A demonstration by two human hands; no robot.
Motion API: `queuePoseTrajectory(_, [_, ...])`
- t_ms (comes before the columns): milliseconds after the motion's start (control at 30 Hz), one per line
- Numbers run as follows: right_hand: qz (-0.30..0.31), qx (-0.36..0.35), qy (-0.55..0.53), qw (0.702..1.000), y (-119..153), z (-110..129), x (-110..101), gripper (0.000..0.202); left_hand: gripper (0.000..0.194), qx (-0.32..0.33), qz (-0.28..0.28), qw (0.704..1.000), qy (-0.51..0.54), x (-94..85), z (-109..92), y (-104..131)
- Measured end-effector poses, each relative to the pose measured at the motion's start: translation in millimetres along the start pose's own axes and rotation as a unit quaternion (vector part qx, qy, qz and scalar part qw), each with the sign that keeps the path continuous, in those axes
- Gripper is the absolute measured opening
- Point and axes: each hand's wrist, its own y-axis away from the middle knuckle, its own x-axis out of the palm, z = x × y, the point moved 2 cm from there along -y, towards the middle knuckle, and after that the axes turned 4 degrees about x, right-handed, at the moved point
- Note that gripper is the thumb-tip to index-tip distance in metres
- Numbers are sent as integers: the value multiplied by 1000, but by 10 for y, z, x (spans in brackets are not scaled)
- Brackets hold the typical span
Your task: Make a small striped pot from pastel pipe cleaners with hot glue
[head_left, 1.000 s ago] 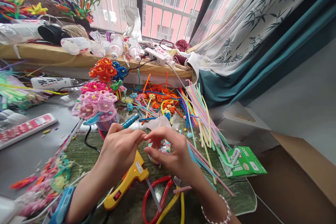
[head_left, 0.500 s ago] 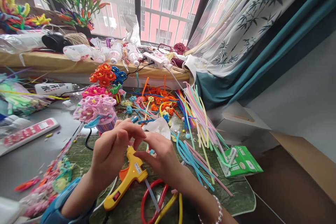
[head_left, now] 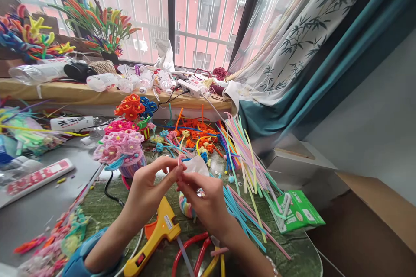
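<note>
A short pink pipe-cleaner piece (head_left: 180, 161) is pinched in the fingertips of my left hand (head_left: 151, 190). My right hand (head_left: 206, 201) meets it there, thumb and fingers pressed on the lower end of the same piece. Partly behind my right hand, a coiled pastel-striped pipe-cleaner piece (head_left: 186, 205) shows on the table. Below my left hand lies a yellow glue gun (head_left: 156, 236), with a glue stick out of its back. Red handle loops (head_left: 191, 242) and yellow handles (head_left: 211, 266) of cutting tools rest under my right forearm.
Pink pipe-cleaner flowers (head_left: 121, 145) stand in a pot at the left. Pastel pipe cleaners (head_left: 245, 151) lie in a bundle to the right, beside a green packet (head_left: 300, 212). Orange pieces (head_left: 198, 127) are scattered behind. Plastic bottles (head_left: 102, 81) line the windowsill.
My fingers have turned and drawn together, and the pink piece between them now shows. The striped coil is more exposed. The whole view has shifted slightly.
</note>
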Motion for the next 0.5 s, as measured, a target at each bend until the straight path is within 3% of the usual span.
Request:
queuePoseTrajectory(100, [-10,36,-42,998,-36,-17,-91,20,15,11,28,999,-37,-1,-40,-18])
queuePoseTrajectory(200, [-26,81,-118,989,-85,-36,-222,21,20,38,103,990,-84,11,-56,-26])
queuePoseTrajectory(267, [-5,93,-148,985,-117,-43,-288,21,23,56,143,981,-123,20,-43,-17])
queuePoseTrajectory(500, [71,145,-95,982,-156,-117,-378,24,25,92,161,948,-259,-13,-20,4])
